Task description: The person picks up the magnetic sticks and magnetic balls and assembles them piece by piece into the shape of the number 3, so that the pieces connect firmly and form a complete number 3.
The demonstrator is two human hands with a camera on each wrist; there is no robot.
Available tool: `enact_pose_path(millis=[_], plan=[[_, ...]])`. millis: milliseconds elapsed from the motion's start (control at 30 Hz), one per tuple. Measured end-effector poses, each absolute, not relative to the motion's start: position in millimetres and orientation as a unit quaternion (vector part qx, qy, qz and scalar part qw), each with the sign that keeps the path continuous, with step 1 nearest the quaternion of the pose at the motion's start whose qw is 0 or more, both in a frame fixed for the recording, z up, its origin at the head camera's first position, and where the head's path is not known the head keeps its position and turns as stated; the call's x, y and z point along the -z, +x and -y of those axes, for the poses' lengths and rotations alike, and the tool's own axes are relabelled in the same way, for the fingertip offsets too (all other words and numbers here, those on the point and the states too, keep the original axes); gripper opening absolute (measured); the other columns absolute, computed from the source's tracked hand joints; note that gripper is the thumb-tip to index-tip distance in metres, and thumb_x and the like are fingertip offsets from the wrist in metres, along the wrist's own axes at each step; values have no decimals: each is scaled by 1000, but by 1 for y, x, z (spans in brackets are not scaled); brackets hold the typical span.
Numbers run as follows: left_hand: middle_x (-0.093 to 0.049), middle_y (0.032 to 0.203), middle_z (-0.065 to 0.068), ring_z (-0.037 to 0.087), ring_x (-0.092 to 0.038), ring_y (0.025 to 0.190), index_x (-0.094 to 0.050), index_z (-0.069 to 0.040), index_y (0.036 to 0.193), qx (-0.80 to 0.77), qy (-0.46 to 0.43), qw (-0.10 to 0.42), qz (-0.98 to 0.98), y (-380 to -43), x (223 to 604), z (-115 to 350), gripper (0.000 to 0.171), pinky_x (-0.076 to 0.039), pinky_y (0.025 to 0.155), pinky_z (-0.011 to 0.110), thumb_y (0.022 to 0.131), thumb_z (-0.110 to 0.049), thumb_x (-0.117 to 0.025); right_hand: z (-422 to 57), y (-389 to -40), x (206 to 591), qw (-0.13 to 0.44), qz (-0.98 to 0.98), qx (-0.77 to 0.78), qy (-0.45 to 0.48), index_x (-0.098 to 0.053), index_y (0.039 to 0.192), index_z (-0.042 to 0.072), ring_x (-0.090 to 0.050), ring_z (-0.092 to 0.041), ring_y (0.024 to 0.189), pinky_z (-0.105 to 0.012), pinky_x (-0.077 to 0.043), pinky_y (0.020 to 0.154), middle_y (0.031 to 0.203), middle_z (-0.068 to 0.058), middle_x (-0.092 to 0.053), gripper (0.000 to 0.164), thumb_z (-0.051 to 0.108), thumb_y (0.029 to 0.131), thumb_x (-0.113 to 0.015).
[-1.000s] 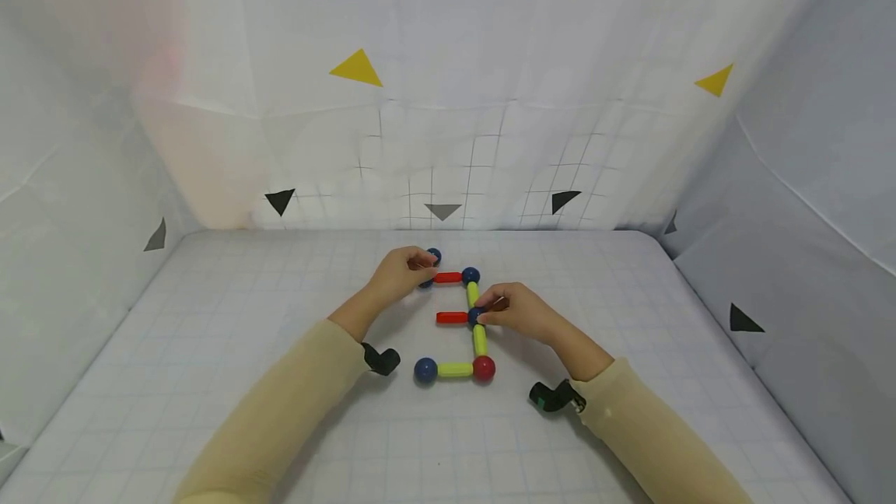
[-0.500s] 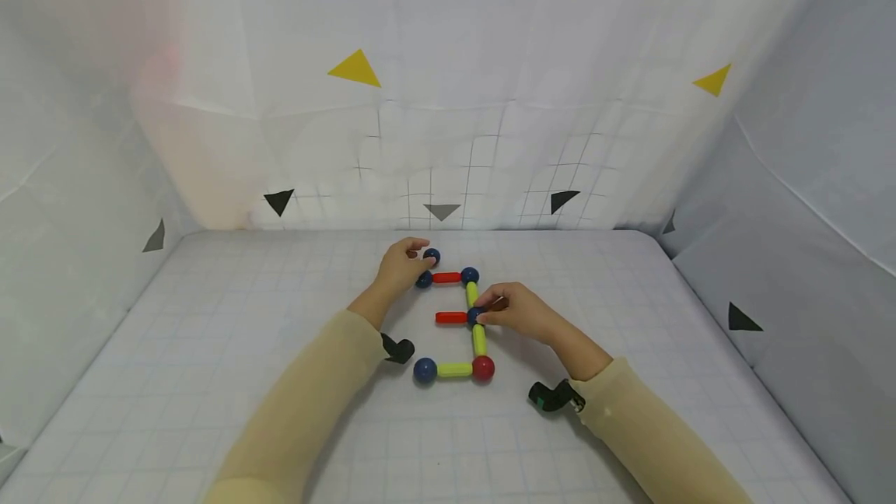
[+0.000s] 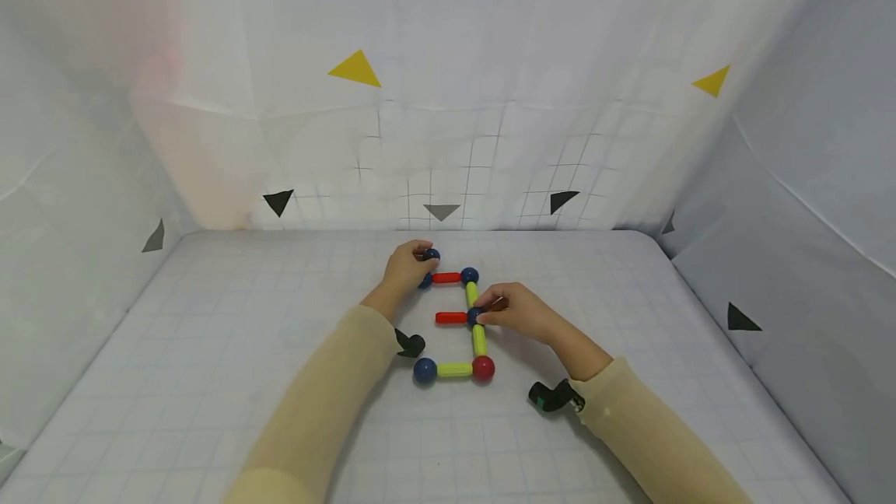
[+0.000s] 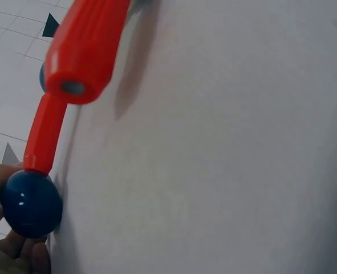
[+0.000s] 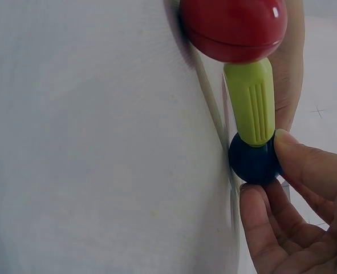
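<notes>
Magnetic rods and balls lie joined on the table. My left hand (image 3: 406, 267) pinches a loose blue ball (image 3: 432, 254) at the far end, thumb on its near side. Just nearer, another blue ball (image 3: 425, 281), partly behind that hand, ends a red rod (image 3: 446, 278) that runs to a blue corner ball (image 3: 470, 276). Thumb and fingers of my right hand (image 3: 521, 311) grip the middle blue ball (image 5: 254, 162), between two yellow-green rods (image 3: 479, 341). From this ball a second red rod (image 3: 451, 317) points left, its end free. A red ball (image 3: 483, 369) forms the near corner.
A yellow-green rod (image 3: 455, 369) leads left from the red ball to a near blue ball (image 3: 425, 370). Black wrist cameras (image 3: 553, 397) stick out from both sleeves. White sheets (image 3: 448, 138) with triangle markers enclose the table (image 3: 210, 333) at the back and sides.
My left hand has shifted from the end ball of the upper red rod to the loose far blue ball, its forearm swinging right. The right hand keeps its grip.
</notes>
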State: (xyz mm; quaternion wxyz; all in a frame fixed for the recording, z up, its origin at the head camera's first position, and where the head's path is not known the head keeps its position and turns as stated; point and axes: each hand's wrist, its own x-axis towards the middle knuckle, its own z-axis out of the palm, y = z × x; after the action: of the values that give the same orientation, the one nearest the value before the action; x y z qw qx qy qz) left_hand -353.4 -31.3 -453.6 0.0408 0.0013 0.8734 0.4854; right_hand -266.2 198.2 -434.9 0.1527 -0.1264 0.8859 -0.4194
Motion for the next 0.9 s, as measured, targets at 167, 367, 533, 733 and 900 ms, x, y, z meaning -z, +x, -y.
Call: enact_pose_path(millis=[167, 367, 533, 733, 900], plan=[[-60, 131, 11, 28, -55, 120, -62, -13, 132, -486, -9, 37, -873, -352, 451, 28, 37, -47, 103, 42, 96, -19, -69, -199, -267, 435, 153, -889, 414, -125, -73, 107, 13, -64, -20, 97, -33, -56, 85, 102, -1, -68, 19, 14, 89, -78], [-60, 131, 10, 27, -54, 120, -62, -13, 130, -483, -15, 39, -875, -351, 450, 26, 35, -46, 104, 42, 97, -20, -68, -198, -267, 435, 155, -888, 416, -121, -73, 107, 13, -64, -19, 97, -33, -56, 85, 102, -1, -69, 19, 14, 88, -78], [-60, 132, 11, 28, -54, 120, -62, -13, 130, -500, -27, 42, -864, -352, 450, 28, 35, -46, 104, 40, 97, -20, -68, -198, -266, 435, 157, -885, 422, -123, -73, 107, 13, -65, -19, 95, -33, -56, 84, 101, -1, -69, 19, 14, 88, -78], [-60, 132, 12, 27, -56, 119, -61, -11, 131, -528, -22, 25, -849, -352, 450, 39, 36, -48, 102, 38, 98, -22, -67, -197, -267, 437, 158, -880, 429, -130, -73, 107, 11, -65, -19, 95, -33, -56, 84, 101, -1, -69, 20, 14, 88, -78], [-60, 131, 12, 27, -57, 119, -61, -11, 132, -536, 1, 14, -844, -343, 443, 49, 37, -49, 101, 37, 98, -24, -67, -196, -267, 438, 161, -881, 427, -129, -73, 108, 12, -64, -19, 96, -32, -56, 83, 102, -1, -69, 20, 14, 89, -78]])
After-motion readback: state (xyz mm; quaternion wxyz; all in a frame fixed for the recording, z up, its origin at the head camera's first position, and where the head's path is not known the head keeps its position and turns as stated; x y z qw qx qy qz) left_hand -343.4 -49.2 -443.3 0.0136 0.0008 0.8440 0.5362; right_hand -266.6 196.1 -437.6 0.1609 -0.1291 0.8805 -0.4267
